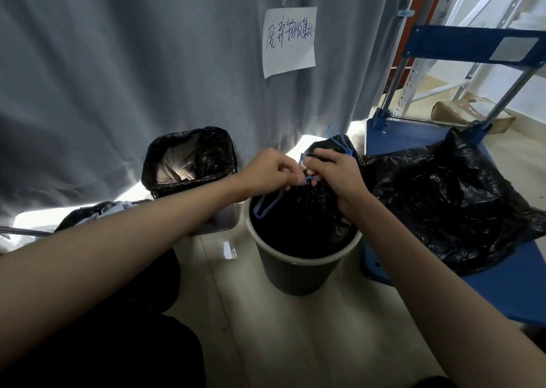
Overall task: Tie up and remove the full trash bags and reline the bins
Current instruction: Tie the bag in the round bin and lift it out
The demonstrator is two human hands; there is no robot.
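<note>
**Now knotting the drawstring over the round bin**

Both your forearms reach forward and meet above the round grey bin (298,269), which stands on the pale tiled floor (236,313) between a lined square bin (189,163) and a blue platform cart (413,139). Your left hand (266,170) is curled knuckles-up, its fingers pinched shut on the blue drawstring (267,206). Your right hand (339,175) arches over from the other side, fingers clenched around the gathered neck of the black trash bag (301,222).

That bag is glossy and crinkled, sits inside the round bin and fills it to the rim. Its thin blue drawstring hangs in a loop just below your left fingers and crosses between the two hands; another length sticks up behind your right knuckles. A second black bag (449,204) lies on the cart deck.
</note>
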